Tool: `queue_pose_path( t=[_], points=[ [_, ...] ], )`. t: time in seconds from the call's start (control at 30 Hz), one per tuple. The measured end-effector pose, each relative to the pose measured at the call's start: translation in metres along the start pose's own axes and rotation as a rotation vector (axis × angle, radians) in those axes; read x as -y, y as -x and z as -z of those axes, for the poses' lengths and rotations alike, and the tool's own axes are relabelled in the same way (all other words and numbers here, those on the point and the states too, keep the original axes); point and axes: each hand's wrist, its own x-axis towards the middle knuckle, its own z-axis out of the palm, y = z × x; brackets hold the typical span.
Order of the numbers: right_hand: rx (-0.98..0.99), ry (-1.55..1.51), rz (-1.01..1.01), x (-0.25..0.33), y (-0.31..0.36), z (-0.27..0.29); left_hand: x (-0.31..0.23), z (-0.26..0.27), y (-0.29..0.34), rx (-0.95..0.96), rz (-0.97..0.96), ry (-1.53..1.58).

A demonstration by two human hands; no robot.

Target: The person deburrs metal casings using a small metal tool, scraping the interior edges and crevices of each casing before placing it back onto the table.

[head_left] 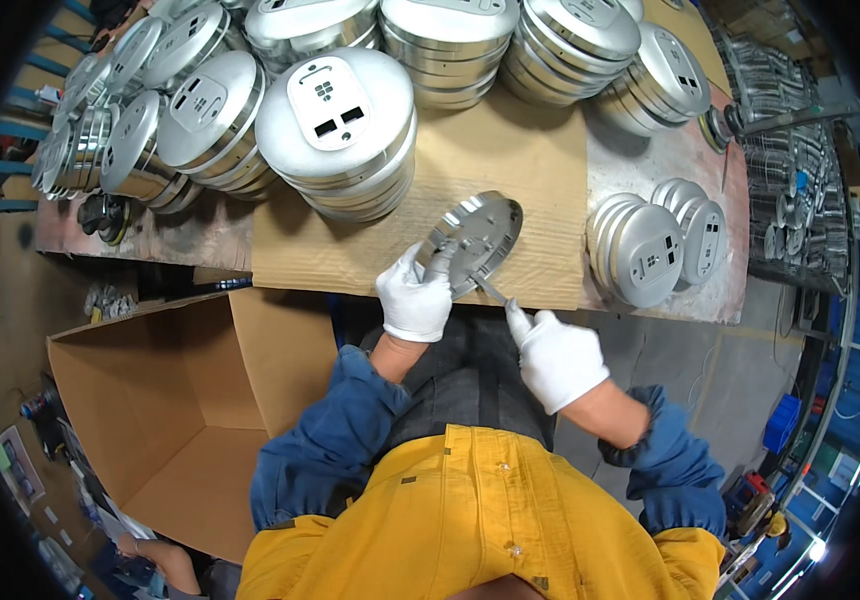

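Note:
My left hand [416,298], in a white glove, grips the near-left rim of a round metal cover [488,232]. The cover is tilted, its hollow inner side with small posts and a notched rim facing up. In my gloved right hand [562,358], closed and with a finger stretched along it, is a thin flat metal tool [492,291], possibly a file. Its tip meets the cover's near rim. Beneath the cover lies a brown cardboard sheet [540,180] on the bench. Just beyond my left hand stands a stack of silver round covers [340,140] with cut-outs in their tops.
More stacked covers [445,50] fill the bench's far side and left. Several covers [635,250] lean together at the right. A large open cardboard box [190,400] stands at my left. Wire-sided racking [790,170] holds metal parts at right. Another person's arm [165,560] shows lower left.

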Motion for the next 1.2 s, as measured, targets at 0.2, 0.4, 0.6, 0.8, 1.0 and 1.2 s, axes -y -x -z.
queue_pose_path(
  t=[0.2,0.4,0.6,0.8,1.0,1.2],
  points=[
    [-0.305,0.042,-0.064,-0.003,0.012,-0.072,-0.016,0.001,-0.005,-0.028,0.128,0.037],
    [-0.071,-0.217,-0.201,-0.015,0.016,-0.007,-0.003,0.002,-0.003,-0.025,0.037,-0.007],
    [0.130,-0.089,-0.129,-0.011,0.009,0.025,-0.005,0.007,0.005,0.037,-0.017,-0.004],
    [0.101,-0.034,-0.088,-0.007,0.002,0.026,-0.015,0.011,0.009,0.084,-0.237,-0.146],
    [0.097,0.030,-0.036,-0.006,-0.005,0.024,-0.015,0.011,0.011,0.100,-0.248,-0.137],
    [0.112,0.075,-0.071,0.006,-0.002,0.005,-0.006,0.003,0.010,-0.012,0.000,-0.005]
  ],
)
